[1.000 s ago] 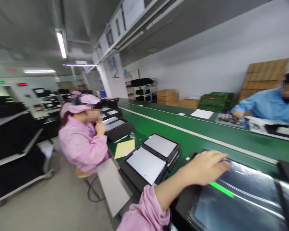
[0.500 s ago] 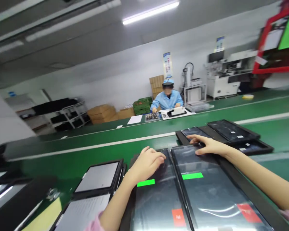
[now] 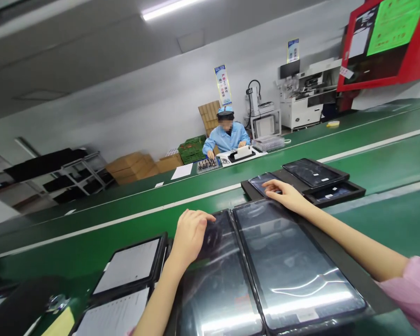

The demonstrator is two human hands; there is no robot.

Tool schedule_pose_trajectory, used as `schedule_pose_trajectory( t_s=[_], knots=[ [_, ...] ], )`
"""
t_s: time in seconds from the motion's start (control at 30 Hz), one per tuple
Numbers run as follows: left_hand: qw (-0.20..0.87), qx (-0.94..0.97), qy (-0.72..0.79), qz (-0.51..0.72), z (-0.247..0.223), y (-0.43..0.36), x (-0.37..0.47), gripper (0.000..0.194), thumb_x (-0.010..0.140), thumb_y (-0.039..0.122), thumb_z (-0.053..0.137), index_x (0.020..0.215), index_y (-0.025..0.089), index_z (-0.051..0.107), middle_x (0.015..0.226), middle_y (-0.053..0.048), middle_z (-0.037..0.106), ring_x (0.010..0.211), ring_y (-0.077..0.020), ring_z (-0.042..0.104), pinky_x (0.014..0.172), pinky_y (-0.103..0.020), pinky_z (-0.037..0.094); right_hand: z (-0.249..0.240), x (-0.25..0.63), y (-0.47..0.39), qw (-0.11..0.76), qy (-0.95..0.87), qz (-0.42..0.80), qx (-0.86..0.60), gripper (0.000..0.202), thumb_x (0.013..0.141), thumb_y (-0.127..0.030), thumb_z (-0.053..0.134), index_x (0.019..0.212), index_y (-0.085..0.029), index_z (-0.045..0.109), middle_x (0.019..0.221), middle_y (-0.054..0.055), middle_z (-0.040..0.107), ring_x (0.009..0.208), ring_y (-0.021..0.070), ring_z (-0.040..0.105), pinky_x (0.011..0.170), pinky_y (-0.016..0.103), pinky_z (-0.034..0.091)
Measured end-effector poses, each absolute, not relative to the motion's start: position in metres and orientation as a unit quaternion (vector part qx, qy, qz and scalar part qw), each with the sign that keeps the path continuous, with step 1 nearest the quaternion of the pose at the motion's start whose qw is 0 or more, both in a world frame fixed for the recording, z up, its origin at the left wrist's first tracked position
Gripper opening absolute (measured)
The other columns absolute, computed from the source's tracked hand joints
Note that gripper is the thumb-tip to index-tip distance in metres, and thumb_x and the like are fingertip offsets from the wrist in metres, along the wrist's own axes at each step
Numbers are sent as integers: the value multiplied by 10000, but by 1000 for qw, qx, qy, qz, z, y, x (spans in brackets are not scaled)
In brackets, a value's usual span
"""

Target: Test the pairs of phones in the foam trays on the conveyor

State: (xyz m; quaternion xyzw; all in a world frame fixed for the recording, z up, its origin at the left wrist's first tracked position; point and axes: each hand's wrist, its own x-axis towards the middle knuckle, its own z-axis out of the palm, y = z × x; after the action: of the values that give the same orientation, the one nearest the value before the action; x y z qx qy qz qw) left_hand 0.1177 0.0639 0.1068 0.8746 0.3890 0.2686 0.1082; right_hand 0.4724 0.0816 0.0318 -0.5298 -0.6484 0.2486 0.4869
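Far left: yellow sheet (image 3: 61, 323) on the green table (image 3: 73, 249), cut off by the bottom of the view. Next, two white sheets (image 3: 130, 265) in black frames, one beyond the other.

Left hand (image 3: 189, 235) was at the far-left corner of the left panel (image 3: 220, 273), back of hand up, fingers loosely bent, index pointing right over the glossy surface. Underside hidden, so can't tell if it had hold of the edge. Panel lay right of and nearer than the hand, running toward the wearer.

Mid-view, across the table: co-worker in blue (image 3: 231, 136), seated, parts tray (image 3: 207, 165) by one hand.

Right panel (image 3: 294, 266) lay alongside the left one, narrow dark seam between, white label near its close edge. Right hand (image 3: 283, 193) was at its far edge, part open, fingers curled, thumb apart, nothing seen in grip. Panel sat below and nearer than that hand; contact unclear. Fingertips overlapped a small panel (image 3: 258, 181) just behind.

Right of that: larger dark tablet (image 3: 311, 171) on the stacked black trays (image 3: 357, 192).
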Motion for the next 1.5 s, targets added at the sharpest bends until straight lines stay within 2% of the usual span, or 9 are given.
schedule_pose_trajectory(
  t_s=[0.13,0.3,0.4,0.53,0.8,0.97,1.13,1.37,1.5],
  knots=[
    [89,873,408,252,100,69,119,881,990,737,55,1015,248,788,1130,-108,674,1064,-306,619,1008,-520,476,34,468,75,523,-631,184,-543,466,898,-599,466,836,-214,721,910,75,678,922,271,630,896,392,485],
    [89,871,416,245,101,74,121,947,926,833,26,994,248,768,1299,-117,597,1186,-340,571,1148,-596,335,43,460,62,533,-637,135,-540,672,997,-593,281,648,-221,718,874,91,648,904,262,630,906,393,474],
    [149,862,416,249,109,89,130,918,899,856,-15,959,215,640,1267,-141,611,1193,-335,562,1065,-520,438,46,456,59,525,-643,106,-547,604,966,-518,340,625,-237,752,925,100,643,943,274,618,901,410,468],
    [218,875,398,166,116,115,153,830,963,755,-13,893,215,613,962,-90,704,917,-269,649,894,-413,535,48,453,57,503,-658,83,-554,497,883,-456,400,609,-269,770,968,93,642,936,266,601,888,409,475],
    [161,897,390,133,110,112,169,671,1005,584,137,923,245,710,954,-63,688,889,-273,620,866,-399,479,43,452,60,464,-616,57,-634,576,1012,-456,200,803,-213,679,870,101,618,886,276,631,819,391,470],
    [165,880,415,162,110,114,171,689,997,641,51,819,237,579,879,-57,659,836,-265,597,830,-394,478,42,454,63,374,-604,45,-702,383,1036,-418,332,754,-229,509,760,109,578,810,304,618,754,388,448],
    [208,872,410,170,116,116,168,799,966,686,-57,839,228,585,892,-58,696,830,-257,635,824,-391,510,56,452,55,286,-625,45,-725,425,1053,-416,390,735,-213,584,809,167,608,887,338,621,804,411,466],
    [125,894,421,93,123,100,176,730,987,575,101,994,238,748,1116,-96,726,1034,-308,675,1044,-507,493,88,452,50,260,-634,132,-716,453,1060,-348,410,671,-195,587,797,164,615,954,339,632,890,404,474],
    [64,916,394,37,130,92,189,731,961,547,111,904,236,770,1151,-119,711,983,-333,702,1157,-633,373,111,466,59,279,-611,248,-698,436,1069,-396,430,698,-211,564,653,57,533,777,259,626,772,349,526]
  ],
)
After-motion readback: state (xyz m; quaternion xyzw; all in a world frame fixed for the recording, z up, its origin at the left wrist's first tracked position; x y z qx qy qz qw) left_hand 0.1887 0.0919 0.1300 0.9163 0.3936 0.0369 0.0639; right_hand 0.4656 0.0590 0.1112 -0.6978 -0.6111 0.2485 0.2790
